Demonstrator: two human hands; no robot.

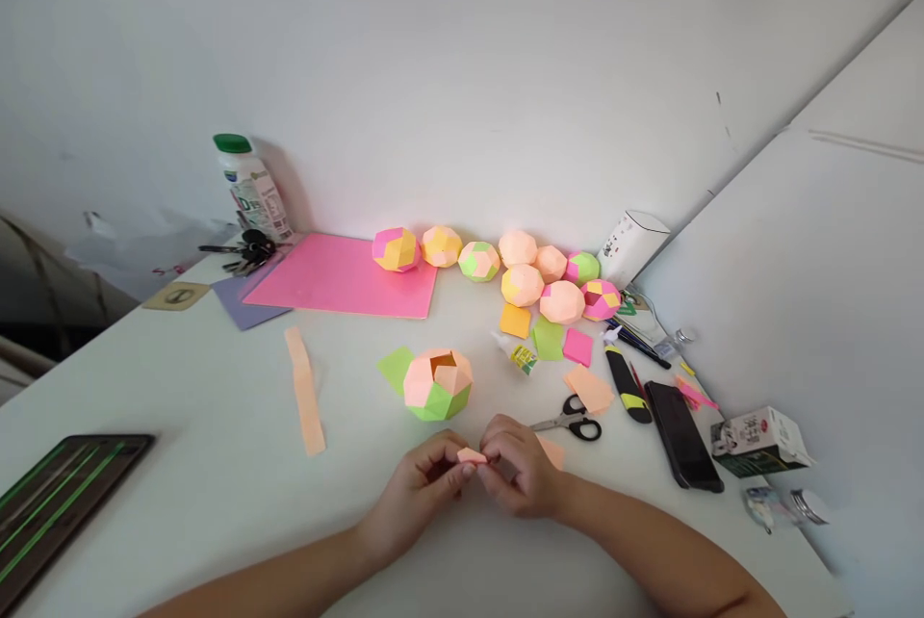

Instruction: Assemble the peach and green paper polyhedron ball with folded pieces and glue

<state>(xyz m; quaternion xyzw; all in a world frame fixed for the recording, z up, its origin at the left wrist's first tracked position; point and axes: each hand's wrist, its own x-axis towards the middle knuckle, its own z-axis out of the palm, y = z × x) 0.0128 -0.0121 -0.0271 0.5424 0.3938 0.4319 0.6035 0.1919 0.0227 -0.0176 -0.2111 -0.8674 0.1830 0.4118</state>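
Between my two hands is a small peach paper piece [472, 455], pinched by the fingertips from both sides. My left hand [424, 483] grips its left end, and my right hand [521, 469] grips its right end. Just beyond them stands a faceted paper ball [437, 389] in peach and green, with an opening in its top. A green paper square [395, 369] lies at the ball's left. Scissors [574, 418] with black handles rest beyond my right hand, near some peach paper pieces [590, 389].
Several finished-looking paper balls [521, 285] line the wall. A glue bottle [517, 352], a box cutter [627, 383], a phone [682, 435] and a carton [762, 442] are to the right. A peach strip [306, 391], pink sheet [339, 286], keys [252, 250] and white bottle [252, 187] are leftward.
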